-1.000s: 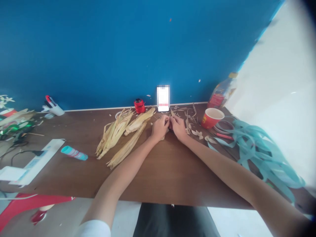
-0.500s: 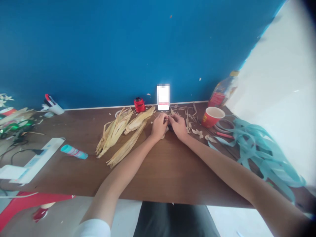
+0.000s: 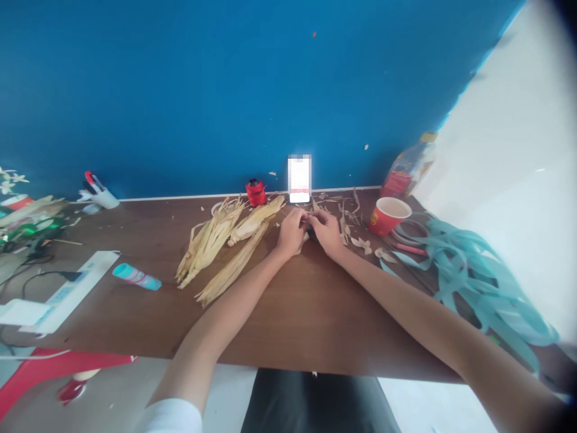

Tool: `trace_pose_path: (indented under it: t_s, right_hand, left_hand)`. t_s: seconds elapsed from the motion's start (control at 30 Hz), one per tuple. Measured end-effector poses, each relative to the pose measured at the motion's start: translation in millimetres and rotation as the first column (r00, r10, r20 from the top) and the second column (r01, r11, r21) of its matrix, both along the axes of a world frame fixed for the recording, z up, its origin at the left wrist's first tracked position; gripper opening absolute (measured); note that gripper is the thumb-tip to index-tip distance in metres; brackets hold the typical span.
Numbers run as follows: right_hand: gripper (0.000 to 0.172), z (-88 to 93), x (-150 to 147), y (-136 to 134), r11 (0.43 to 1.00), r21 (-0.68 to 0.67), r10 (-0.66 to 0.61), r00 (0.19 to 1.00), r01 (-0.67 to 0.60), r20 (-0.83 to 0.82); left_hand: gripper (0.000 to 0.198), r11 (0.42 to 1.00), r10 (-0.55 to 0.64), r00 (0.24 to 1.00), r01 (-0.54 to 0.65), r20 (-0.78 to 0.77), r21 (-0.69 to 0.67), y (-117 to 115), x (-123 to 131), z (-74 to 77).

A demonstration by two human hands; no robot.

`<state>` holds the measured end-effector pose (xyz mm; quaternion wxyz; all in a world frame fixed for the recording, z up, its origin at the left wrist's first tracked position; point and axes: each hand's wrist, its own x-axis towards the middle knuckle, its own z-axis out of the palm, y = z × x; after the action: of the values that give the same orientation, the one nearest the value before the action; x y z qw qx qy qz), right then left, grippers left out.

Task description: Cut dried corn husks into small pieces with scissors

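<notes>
My left hand (image 3: 292,231) and my right hand (image 3: 326,231) meet at the far middle of the brown table (image 3: 279,313), fingers curled and pinched together over something small and dark between them that I cannot make out. A pale scrap of husk shows under the left hand. A pile of dry corn husks (image 3: 224,240) lies just left of my left hand. Loose husk scraps (image 3: 349,228) lie right of my right hand.
A red spool (image 3: 255,192) and a phone (image 3: 299,178) stand against the blue wall. A red paper cup (image 3: 387,215), a bottle (image 3: 406,165) and teal paper strips (image 3: 473,270) sit to the right. A teal tube (image 3: 136,278), white box (image 3: 63,294) and cables lie left.
Both hands stay pressed together in nearly the same spot, with only small finger movements. The view shifted slightly.
</notes>
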<state>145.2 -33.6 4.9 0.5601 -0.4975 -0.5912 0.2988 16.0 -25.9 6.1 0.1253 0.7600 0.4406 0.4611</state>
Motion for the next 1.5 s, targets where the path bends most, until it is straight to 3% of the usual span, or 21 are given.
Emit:
trace_pose_path:
  t_s: [0.17,0.37,0.7,0.87,0.93,1.0,1.07,1.13,1.23,1.3,1.33,1.4,1.5]
  right_hand:
    - [0.020,2.3,-2.1,-1.4,0.998,0.012,0.068,0.997,-0.068,0.036]
    - [0.026,-1.0,-2.2,1.2,0.999,-0.005,0.045,0.996,-0.045,0.077]
    - [0.020,-7.1,0.0,4.5,0.999,0.024,0.043,0.999,-0.044,0.022]
    - [0.020,-5.3,0.6,2.5,1.000,0.029,0.011,0.999,-0.009,-0.049]
    - [0.019,-4.8,0.1,2.2,1.000,0.023,0.007,0.998,-0.005,-0.064]
    - [0.018,-3.2,-0.6,1.9,1.000,0.015,0.011,0.998,-0.010,-0.068]
    - [0.018,-0.2,-1.3,0.8,1.000,0.002,0.024,0.997,-0.024,-0.070]
    - [0.019,4.2,-2.1,-2.5,0.999,0.010,0.033,0.998,-0.032,-0.062]
    - [0.018,11.8,-4.9,-14.6,0.989,0.104,0.100,0.994,-0.103,0.035]
    - [0.015,16.2,-8.5,-26.9,0.926,0.164,0.302,0.929,-0.339,0.216]
    - [0.013,18.0,-10.8,-33.4,0.862,0.177,0.406,0.856,-0.475,0.319]
    - [0.012,20.9,-15.9,-45.3,0.726,0.162,0.528,0.692,-0.669,0.492]
    - [0.014,24.8,-22.6,-57.5,0.591,0.085,0.617,0.517,-0.802,0.593]
  left_hand:
    - [0.017,0.999,0.021,0.999,-0.021,0.031,-0.025,-2.0,-1.0,2.5]
    - [0.034,0.999,0.019,0.998,-0.016,0.055,-0.045,-2.3,0.0,3.5]
    - [0.040,1.000,0.003,0.997,-0.001,0.081,-0.026,-3.2,1.8,3.0]
    - [0.037,0.998,0.001,0.975,0.013,0.222,-0.060,-2.5,3.4,8.6]
    - [0.033,0.991,0.016,0.902,0.044,0.431,-0.128,2.9,3.4,11.4]
    - [0.025,0.968,0.093,0.738,0.089,0.668,-0.234,10.1,2.0,14.0]
    - [0.018,0.915,0.168,0.540,0.227,0.825,-0.334,17.0,-1.5,16.5]
    - [0.012,0.846,0.253,0.329,0.381,0.910,-0.373,21.6,-7.1,19.6]
    - [0.013,0.799,0.298,0.138,0.506,0.945,-0.326,24.3,-16.7,27.5]
    - [0.025,0.808,0.272,0.070,0.525,0.960,-0.268,23.9,-21.6,35.0]
    - [0.031,0.813,0.250,0.069,0.527,0.966,-0.248,23.3,-23.2,39.0]
    - [0.040,0.815,0.222,0.117,0.523,0.968,-0.250,21.0,-24.5,45.7]
    - [0.046,0.806,0.215,0.227,0.508,0.950,-0.303,15.8,-21.9,48.6]
